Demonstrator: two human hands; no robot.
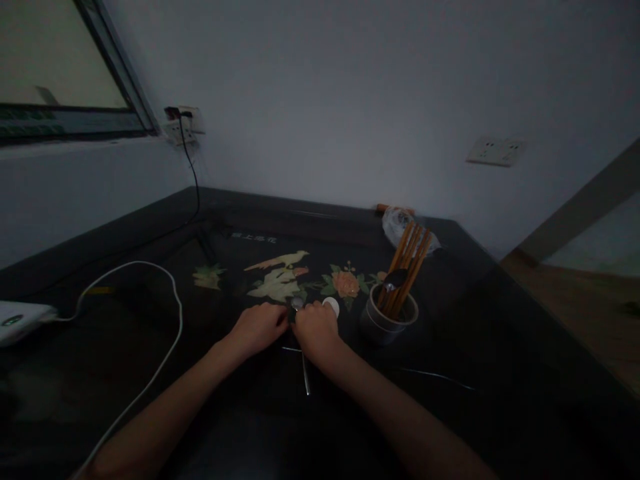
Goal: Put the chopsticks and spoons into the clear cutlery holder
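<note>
Both my hands are close together over the dark table, fingers curled down. My right hand (317, 329) is closed round a metal spoon (297, 303); its bowl shows just past the knuckles, and a thin metal handle (306, 377) comes out below the hand, seemingly of the same spoon. Against the right knuckles is a white round piece (331, 307), partly covered. My left hand (259, 328) is closed beside the spoon bowl, and what its fingers hold, if anything, is hidden. Between the wrists lies a short thin metal strip (291, 349).
Right of my hands stands a grey cup (385, 323) with several wooden chopsticks (413, 250) and a dark spoon (395, 280). Behind it is a clear plastic bag (397, 223). A thin metal handle (440, 375) lies at right. A white cable (179, 313) runs from a white device (23, 320).
</note>
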